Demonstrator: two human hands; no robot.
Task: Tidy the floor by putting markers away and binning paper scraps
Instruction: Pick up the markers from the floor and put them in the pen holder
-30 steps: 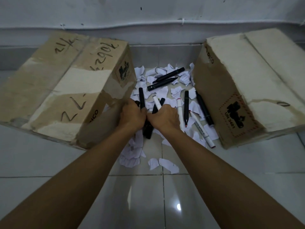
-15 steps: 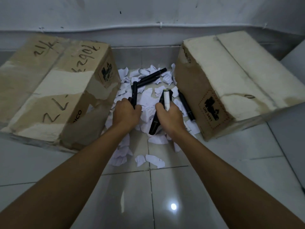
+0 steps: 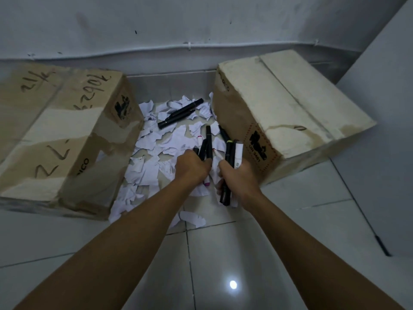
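Note:
White paper scraps (image 3: 154,157) cover the tiled floor between two cardboard boxes. My left hand (image 3: 192,167) is closed around a bunch of black markers (image 3: 206,145) that stick up past its knuckles. My right hand (image 3: 238,175) grips another bunch, black markers and a white marker (image 3: 238,153), with their ends poking out below the fist. Two black markers (image 3: 181,113) lie loose on the scraps farther back. One more black marker (image 3: 223,133) rests against the right box.
A taped cardboard box (image 3: 60,135) stands on the left and a second cardboard box (image 3: 281,113) on the right, both closed. A grey wall (image 3: 201,36) runs behind them. White floor tiles (image 3: 223,253) stretch toward me, and a thin dark stick (image 3: 381,243) lies at the far right.
Both hands have gathered more markers and lifted them off the scraps. The right hand now holds several upright near the right box. My view has shifted to the right.

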